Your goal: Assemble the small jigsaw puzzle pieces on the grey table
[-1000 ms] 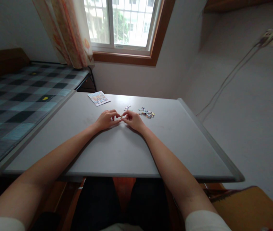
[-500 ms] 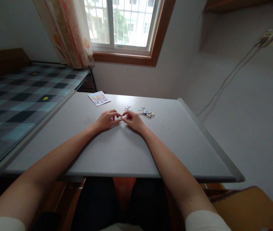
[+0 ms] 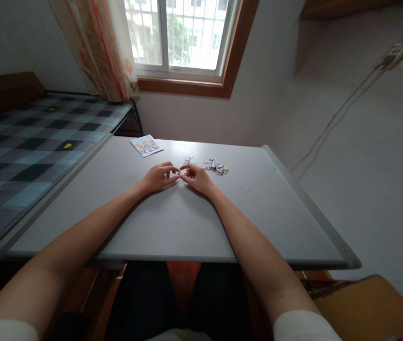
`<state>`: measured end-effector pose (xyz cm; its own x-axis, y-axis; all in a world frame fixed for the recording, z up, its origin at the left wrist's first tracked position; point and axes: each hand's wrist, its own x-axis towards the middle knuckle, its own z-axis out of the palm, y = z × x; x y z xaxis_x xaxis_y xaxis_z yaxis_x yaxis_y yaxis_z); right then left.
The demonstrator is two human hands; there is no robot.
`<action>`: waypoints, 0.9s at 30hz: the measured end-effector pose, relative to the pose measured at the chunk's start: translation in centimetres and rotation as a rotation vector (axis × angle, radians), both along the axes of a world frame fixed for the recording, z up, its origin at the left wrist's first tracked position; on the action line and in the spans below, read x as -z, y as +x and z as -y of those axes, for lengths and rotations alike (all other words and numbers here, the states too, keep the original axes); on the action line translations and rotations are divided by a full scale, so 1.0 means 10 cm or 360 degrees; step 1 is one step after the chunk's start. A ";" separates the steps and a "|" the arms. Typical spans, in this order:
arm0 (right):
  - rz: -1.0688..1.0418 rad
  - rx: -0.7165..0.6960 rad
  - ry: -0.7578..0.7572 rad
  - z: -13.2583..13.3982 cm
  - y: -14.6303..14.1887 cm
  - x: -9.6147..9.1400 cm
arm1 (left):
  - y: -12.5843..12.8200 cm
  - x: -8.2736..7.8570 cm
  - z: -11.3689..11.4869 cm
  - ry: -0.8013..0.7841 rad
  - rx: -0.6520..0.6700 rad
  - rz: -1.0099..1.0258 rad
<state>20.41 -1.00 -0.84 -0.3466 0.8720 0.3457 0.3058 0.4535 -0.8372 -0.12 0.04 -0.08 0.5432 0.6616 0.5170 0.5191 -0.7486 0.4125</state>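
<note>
My left hand (image 3: 159,177) and my right hand (image 3: 196,177) meet fingertip to fingertip over the middle of the table. Between their thumbs and forefingers are small jigsaw puzzle pieces (image 3: 179,173), pinched from both sides; how they fit together is too small to make out. Just beyond my right fingers lies a little group of loose pieces (image 3: 188,160), partly hidden by that hand. A larger heap of puzzle pieces (image 3: 217,167) is spread to the right of my right hand. Farther left, a square picture card (image 3: 147,145) lies flat.
The grey-white table (image 3: 176,227) has raised edges on its left and right sides. A bed with a checked cover (image 3: 80,111) stands at the left. Ahead is a window (image 3: 194,42) with a curtain (image 3: 105,52). A yellowish chair (image 3: 371,303) is at the lower right.
Both hands stay in nearly the same place; the fingertips have shifted only very slightly around the pieces. The card and the heaps have not moved.
</note>
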 end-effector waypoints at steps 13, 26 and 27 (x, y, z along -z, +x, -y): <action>-0.0060 -0.0015 -0.0002 0.01 -0.01 -0.01 | -0.04 0.05 -0.04 0.0025 -0.0144 -0.0097; 0.0015 0.0048 0.0030 0.02 -0.01 -0.02 | -0.04 0.06 -0.05 0.0031 -0.0074 -0.0113; 0.0021 0.0052 0.0028 0.02 -0.01 -0.02 | -0.04 0.06 -0.05 0.0038 -0.0074 -0.0111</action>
<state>20.30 -1.17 -0.65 -0.3226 0.8767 0.3568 0.3317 0.4578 -0.8249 -0.56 0.57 -0.70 0.5473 0.6750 0.4949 0.5805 -0.7321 0.3565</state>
